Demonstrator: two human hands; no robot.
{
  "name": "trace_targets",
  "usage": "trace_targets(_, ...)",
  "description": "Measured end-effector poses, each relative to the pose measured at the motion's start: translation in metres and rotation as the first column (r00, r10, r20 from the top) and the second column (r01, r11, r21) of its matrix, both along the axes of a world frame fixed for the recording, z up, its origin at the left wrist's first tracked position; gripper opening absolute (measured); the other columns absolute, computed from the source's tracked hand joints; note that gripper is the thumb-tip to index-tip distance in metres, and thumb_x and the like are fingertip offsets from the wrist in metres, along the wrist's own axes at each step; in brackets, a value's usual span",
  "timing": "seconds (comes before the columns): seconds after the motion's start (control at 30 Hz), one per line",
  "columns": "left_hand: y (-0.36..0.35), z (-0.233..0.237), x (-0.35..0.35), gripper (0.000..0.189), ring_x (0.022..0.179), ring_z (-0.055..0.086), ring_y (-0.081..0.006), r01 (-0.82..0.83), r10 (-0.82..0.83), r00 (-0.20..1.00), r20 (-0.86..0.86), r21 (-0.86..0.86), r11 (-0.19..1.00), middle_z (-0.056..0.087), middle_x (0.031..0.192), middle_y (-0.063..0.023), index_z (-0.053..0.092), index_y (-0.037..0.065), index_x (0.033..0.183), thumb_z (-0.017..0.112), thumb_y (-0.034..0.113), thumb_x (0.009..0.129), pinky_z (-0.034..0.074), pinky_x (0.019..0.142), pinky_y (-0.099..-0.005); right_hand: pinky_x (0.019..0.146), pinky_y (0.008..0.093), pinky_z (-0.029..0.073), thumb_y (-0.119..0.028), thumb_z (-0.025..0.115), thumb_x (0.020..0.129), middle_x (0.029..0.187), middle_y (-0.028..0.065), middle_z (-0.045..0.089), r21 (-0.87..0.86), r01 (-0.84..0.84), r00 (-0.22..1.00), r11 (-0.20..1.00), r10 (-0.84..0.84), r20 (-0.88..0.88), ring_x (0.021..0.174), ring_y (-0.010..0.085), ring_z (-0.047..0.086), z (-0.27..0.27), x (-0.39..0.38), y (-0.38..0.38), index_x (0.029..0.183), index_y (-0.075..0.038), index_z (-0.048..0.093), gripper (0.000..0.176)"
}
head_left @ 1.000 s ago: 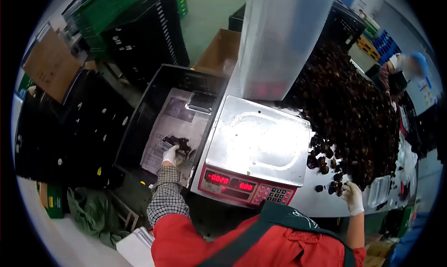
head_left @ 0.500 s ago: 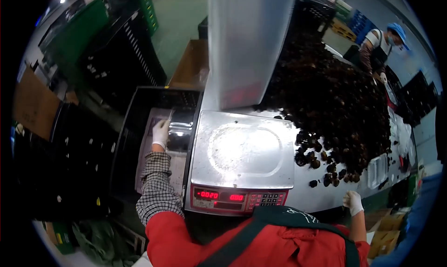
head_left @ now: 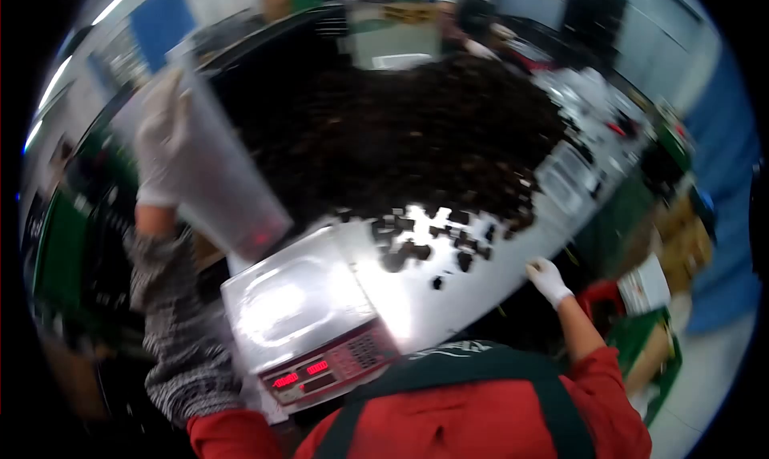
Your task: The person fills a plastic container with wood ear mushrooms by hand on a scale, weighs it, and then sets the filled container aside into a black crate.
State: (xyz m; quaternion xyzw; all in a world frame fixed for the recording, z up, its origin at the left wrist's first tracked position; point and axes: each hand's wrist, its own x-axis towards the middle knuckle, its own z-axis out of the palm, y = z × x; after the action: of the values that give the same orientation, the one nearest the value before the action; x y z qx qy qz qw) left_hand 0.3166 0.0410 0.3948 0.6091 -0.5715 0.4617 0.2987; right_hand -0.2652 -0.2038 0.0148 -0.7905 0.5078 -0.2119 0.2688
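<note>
The view is blurred. The left hand (head_left: 160,134), in a white glove, is raised at the far left and lies against a tall, pale upright panel (head_left: 236,199) that stands just behind the scale (head_left: 292,303). The blur hides whether its fingers are spread on the panel or closed around its edge. The checked sleeve (head_left: 172,331) below it runs down past the left side of the scale.

The scale sits at the near left of the white table (head_left: 473,287). Its steel plate is bare and red digits (head_left: 300,373) glow on its front.

The right hand (head_left: 549,276), also gloved, rests at the near right edge of the table. Its fingers look bent, but I cannot tell whether they grip anything. Loose dark pieces (head_left: 416,239) lie between it and the scale, near the hand but apart from it. Behind them a big dark pile (head_left: 400,130) fills the far side of the table.
</note>
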Motion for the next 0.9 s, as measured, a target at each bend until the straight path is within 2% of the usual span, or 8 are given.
trace_targets(0.07, -0.025, -0.017, -0.049, 0.034, 0.115, 0.055, -0.0324, 0.14, -0.133, 0.987, -0.094, 0.08, 0.987, 0.058, 0.123, -0.0177, 0.056, 0.0, 0.124, 0.055, 0.01, 0.091, 0.041, 0.1, -0.0385, 0.089, 0.041, 0.047, -0.022, 0.06, 0.086, 0.109, 0.0197, 0.06, -0.148, 0.093, 0.993, 0.985, -0.103, -0.057, 0.104, 0.0378, 0.057, 0.015, -0.013, -0.007, 0.11, -0.002, 0.059, 0.032)
trace_targets(0.17, -0.045, -0.053, -0.124, 0.04, 0.118, 0.053, -0.0319, 0.371, -0.306, 0.912, -0.273, 0.236, 0.898, 0.058, 0.124, -0.0178, 0.055, 0.0, 0.124, 0.061, 0.006, 0.085, 0.042, 0.1, -0.0387, 0.096, 0.0432, 0.041, -0.019, 0.06, 0.085, 0.121, 0.0213, 0.054, -0.409, 0.11, 0.98, 0.906, -0.168, -0.109, 0.113, 0.039, 0.05, 0.034, -0.018, -0.04, 0.121, 0.0, 0.054, 0.041)
trace_targets(0.27, -0.053, -0.095, -0.184, 0.045, 0.122, 0.05, -0.0331, 0.502, -0.346, 0.838, -0.423, 0.345, 0.793, 0.055, 0.128, -0.0181, 0.056, 0.001, 0.125, 0.065, 0.006, 0.081, 0.041, 0.101, -0.0396, 0.099, 0.0443, 0.039, -0.019, 0.057, 0.086, 0.13, 0.0196, 0.051, -0.49, 0.111, 0.929, 0.864, -0.265, -0.257, 0.118, 0.0348, 0.048, 0.042, -0.024, -0.097, 0.129, -0.003, 0.048, 0.047)
trace_targets(0.37, -0.049, -0.14, -0.216, 0.047, 0.124, 0.049, -0.0332, 0.56, -0.265, 0.745, -0.612, 0.359, 0.747, 0.052, 0.132, -0.0187, 0.055, 0.002, 0.126, 0.066, 0.008, 0.081, 0.039, 0.104, -0.0395, 0.1, 0.0443, 0.038, -0.02, 0.053, 0.088, 0.13, 0.0184, 0.051, -0.463, 0.083, 0.891, 0.883, -0.274, -0.363, 0.119, 0.0326, 0.049, 0.032, -0.031, -0.155, 0.134, -0.005, 0.043, 0.049)
trace_targets(0.5, -0.025, -0.177, -0.242, 0.045, 0.123, 0.05, -0.0309, 0.416, 0.059, 0.587, -0.808, 0.363, 0.834, 0.054, 0.131, -0.0184, 0.055, -0.001, 0.125, 0.065, 0.009, 0.082, 0.036, 0.105, -0.0383, 0.105, 0.0432, 0.033, -0.014, 0.053, 0.086, 0.127, 0.0148, 0.056, -0.237, 0.055, 0.825, 0.97, -0.178, -0.536, 0.12, 0.0286, 0.052, 0.017, -0.029, -0.207, 0.139, -0.007, 0.037, 0.056)
trace_targets(0.53, -0.018, -0.188, -0.243, 0.043, 0.123, 0.05, -0.0292, 0.407, 0.087, 0.477, -0.874, 0.307, 0.86, 0.055, 0.13, -0.0176, 0.055, -0.002, 0.125, 0.063, 0.008, 0.084, 0.037, 0.105, -0.0375, 0.1, 0.0433, 0.04, -0.012, 0.053, 0.084, 0.115, 0.0158, 0.063, -0.234, 0.064, 0.784, 0.97, -0.194, -0.59, 0.11, 0.0313, 0.059, 0.018, -0.024, -0.212, 0.13, -0.006, 0.05, 0.046)
trace_targets(0.7, 0.019, -0.227, -0.256, 0.036, 0.12, 0.051, -0.0225, 0.241, 0.087, 0.048, -0.995, 0.096, 0.966, 0.056, 0.127, -0.015, 0.054, -0.003, 0.127, 0.054, 0.007, 0.093, 0.038, 0.103, -0.0336, 0.087, 0.0434, 0.05, -0.012, 0.053, 0.082, 0.102, 0.0195, 0.066, -0.106, 0.031, 0.831, 0.994, -0.085, -0.549, 0.098, 0.0353, 0.063, 0.037, -0.029, -0.237, 0.099, -0.005, 0.068, 0.024)
trace_targets(0.9, 0.018, -0.232, -0.271, 0.033, 0.117, 0.054, -0.0214, 0.178, 0.066, 0.029, -0.997, 0.07, 0.981, 0.057, 0.127, -0.0143, 0.055, -0.003, 0.126, 0.054, 0.009, 0.095, 0.041, 0.1, -0.0319, 0.082, 0.0434, 0.049, -0.027, 0.065, 0.079, 0.096, 0.0177, 0.065, -0.121, -0.04, 0.875, 0.992, -0.024, -0.484, 0.096, 0.0358, 0.061, 0.041, -0.047, -0.254, 0.091, -0.006, 0.065, 0.024)
